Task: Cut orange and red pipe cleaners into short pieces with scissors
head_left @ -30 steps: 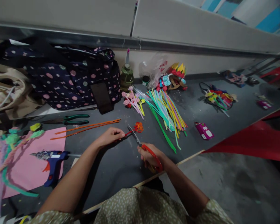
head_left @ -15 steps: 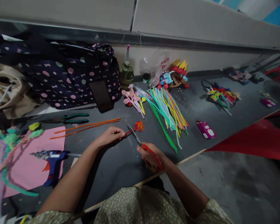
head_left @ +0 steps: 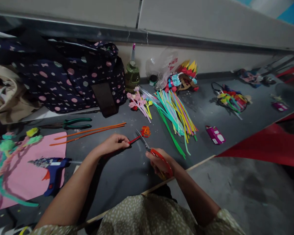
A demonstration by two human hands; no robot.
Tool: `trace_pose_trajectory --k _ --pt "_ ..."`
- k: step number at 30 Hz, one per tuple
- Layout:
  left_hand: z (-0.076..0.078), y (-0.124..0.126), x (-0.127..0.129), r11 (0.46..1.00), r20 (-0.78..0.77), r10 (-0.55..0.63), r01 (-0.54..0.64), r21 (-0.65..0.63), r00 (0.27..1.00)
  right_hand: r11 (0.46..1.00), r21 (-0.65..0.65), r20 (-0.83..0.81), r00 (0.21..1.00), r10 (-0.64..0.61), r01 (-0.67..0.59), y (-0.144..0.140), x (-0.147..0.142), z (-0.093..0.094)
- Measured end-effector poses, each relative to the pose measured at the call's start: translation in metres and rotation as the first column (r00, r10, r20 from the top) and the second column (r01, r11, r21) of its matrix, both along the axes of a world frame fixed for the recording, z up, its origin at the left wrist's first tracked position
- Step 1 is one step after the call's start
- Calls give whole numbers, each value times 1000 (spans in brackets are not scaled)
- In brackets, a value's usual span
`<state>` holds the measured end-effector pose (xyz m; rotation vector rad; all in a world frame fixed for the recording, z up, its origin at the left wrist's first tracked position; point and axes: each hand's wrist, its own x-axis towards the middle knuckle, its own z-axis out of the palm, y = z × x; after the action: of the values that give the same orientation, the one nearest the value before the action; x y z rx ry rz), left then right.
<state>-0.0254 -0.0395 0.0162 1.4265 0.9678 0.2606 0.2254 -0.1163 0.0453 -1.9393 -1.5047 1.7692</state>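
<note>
A red pipe cleaner (head_left: pixel 134 140) is pinched between the thumb and fingers of my left hand (head_left: pixel 116 143). Its free end points right, to the blades of the red-handled scissors (head_left: pixel 159 157). My right hand (head_left: pixel 160 162) is closed around the scissor handles, blades pointing up and left. Just beyond the blade tips lies a small pile of orange and red cut pieces (head_left: pixel 145 131). Two long orange pipe cleaners (head_left: pixel 88 131) rest on the table to the left of the pile. Whether the blades touch the red one is hard to make out.
Green-handled pliers (head_left: pixel 77 123), a blue glue gun (head_left: pixel 55 173) and pink paper (head_left: pixel 22 189) lie left. A patterned bag (head_left: pixel 75 75) with a phone (head_left: pixel 105 99) stands behind. Colored pipe cleaners (head_left: pixel 173 112) and a purple box (head_left: pixel 215 135) are right. The table edge (head_left: pixel 201 163) runs close in front.
More of the red pipe cleaner now sticks out from my left fingers toward the scissors. My right hand and the scissors have shifted slightly right.
</note>
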Motion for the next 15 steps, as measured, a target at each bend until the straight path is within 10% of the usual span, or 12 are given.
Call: trace_pose_trajectory --k 15 --pt "-4 2 -14 993 -58 -87 91 69 994 996 73 3 999 46 -46 -9 0 -8"
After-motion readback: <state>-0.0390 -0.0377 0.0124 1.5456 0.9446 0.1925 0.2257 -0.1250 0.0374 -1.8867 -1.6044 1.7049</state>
